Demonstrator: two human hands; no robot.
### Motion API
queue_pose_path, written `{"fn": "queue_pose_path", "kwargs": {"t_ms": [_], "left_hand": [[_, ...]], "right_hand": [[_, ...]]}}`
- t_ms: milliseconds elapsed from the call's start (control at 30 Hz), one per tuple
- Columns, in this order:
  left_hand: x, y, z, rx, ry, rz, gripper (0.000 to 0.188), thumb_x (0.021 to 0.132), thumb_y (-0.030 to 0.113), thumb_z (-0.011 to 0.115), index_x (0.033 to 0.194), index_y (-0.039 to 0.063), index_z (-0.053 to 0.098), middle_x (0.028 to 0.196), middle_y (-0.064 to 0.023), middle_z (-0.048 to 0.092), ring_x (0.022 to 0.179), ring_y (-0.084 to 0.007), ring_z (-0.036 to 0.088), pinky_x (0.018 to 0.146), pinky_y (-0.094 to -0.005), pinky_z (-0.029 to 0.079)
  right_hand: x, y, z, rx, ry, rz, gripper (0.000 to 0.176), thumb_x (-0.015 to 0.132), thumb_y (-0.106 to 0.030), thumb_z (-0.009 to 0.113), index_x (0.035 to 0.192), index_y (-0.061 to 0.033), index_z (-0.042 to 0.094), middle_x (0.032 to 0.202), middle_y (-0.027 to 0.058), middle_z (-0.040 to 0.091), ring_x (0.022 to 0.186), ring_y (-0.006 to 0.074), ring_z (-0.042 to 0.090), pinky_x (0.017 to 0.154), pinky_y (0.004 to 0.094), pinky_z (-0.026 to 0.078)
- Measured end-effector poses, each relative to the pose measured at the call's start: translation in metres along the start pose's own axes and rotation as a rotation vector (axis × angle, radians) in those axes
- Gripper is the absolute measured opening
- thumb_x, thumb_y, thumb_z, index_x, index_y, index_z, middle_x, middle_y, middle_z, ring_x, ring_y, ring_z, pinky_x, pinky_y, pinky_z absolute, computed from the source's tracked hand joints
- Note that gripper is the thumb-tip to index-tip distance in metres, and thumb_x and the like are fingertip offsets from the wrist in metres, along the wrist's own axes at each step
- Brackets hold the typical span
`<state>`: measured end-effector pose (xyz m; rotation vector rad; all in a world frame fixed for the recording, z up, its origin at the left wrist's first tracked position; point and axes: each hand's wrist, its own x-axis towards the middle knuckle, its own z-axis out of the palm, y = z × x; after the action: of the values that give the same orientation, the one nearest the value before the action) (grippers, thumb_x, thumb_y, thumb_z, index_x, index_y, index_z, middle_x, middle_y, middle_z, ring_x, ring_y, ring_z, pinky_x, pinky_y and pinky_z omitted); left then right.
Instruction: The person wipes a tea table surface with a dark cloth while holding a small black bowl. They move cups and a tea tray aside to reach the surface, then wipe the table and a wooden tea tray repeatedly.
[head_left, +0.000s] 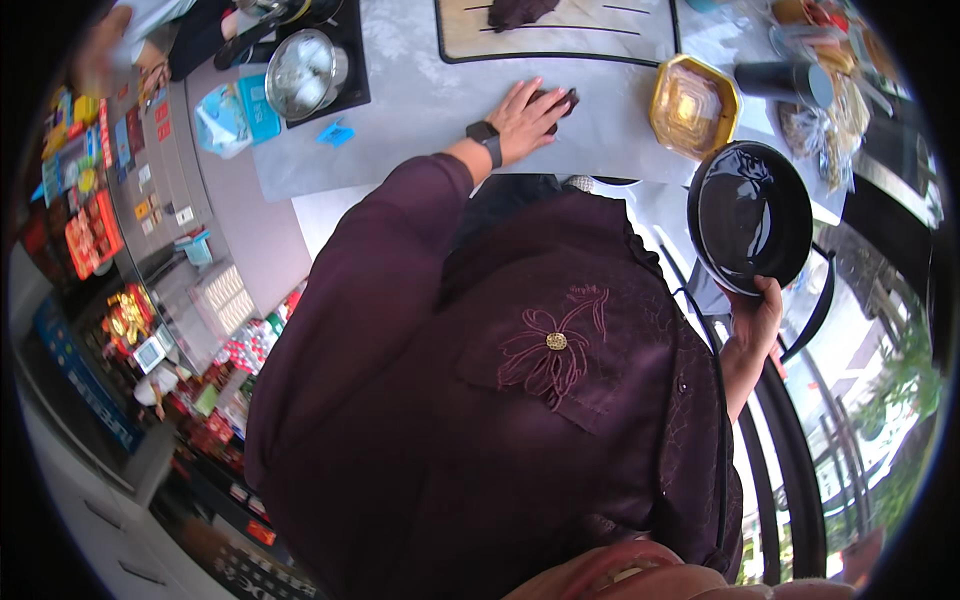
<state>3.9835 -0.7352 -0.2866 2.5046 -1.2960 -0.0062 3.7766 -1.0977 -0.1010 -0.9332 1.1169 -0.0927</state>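
Note:
My left hand, with a watch on its wrist, lies palm down over a dark cloth on the grey counter; the fingers are spread, and whether they grip the cloth cannot be told. At the right, my right hand holds a round black bowl by its rim, tilted so that its glossy inside shows. Just above the bowl stands a gold octagonal container with a clear shine inside. Beyond my left hand, a dark lump rests on a cutting board with a black edge.
A steel pot with pale contents stands on a black cooktop at the left, beside a blue packet. A small blue piece lies nearby. A dark cylinder and plastic bags are at the right. Another person's arm shows upper left.

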Motion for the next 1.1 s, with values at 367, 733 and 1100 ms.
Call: {"fn": "queue_pose_path", "kwargs": {"t_ms": [367,733,1100], "left_hand": [[0.139,-0.032,0.011,0.096,0.158,-0.080,0.053,0.078,0.027,0.063,0.125,0.010,0.046,0.127,-0.0048,0.046,0.106,-0.0260,0.045,0.089,-0.0412,0.039],[0.067,0.017,0.021,0.038,-0.146,0.334,0.064,0.077,0.033,0.064,0.133,0.014,0.041,0.143,-0.0049,0.030,0.129,-0.0291,0.028,0.106,-0.0462,0.025],[0.184,-0.017,0.022,0.074,-0.152,0.196,0.066,0.077,0.034,0.063,0.132,0.009,0.039,0.130,-0.0093,0.041,0.116,-0.0308,0.037,0.094,-0.0458,0.033]], "right_hand": [[-0.043,0.023,-0.019,0.143,-0.064,-0.067,0.032,0.076,-0.007,0.049,0.103,0.0096,0.054,0.096,0.0180,0.061,0.085,0.0290,0.064,0.079,0.0447,0.054],[-0.046,0.045,-0.038,0.193,0.044,-0.114,0.032,0.081,-0.011,0.047,0.106,0.0089,0.051,0.100,0.0190,0.060,0.089,0.0294,0.063,0.081,0.0481,0.053],[-0.062,0.042,-0.010,0.146,0.150,-0.097,0.039,0.076,-0.008,0.047,0.110,0.0104,0.048,0.100,0.0196,0.057,0.089,0.0309,0.061,0.080,0.0465,0.052]]}}
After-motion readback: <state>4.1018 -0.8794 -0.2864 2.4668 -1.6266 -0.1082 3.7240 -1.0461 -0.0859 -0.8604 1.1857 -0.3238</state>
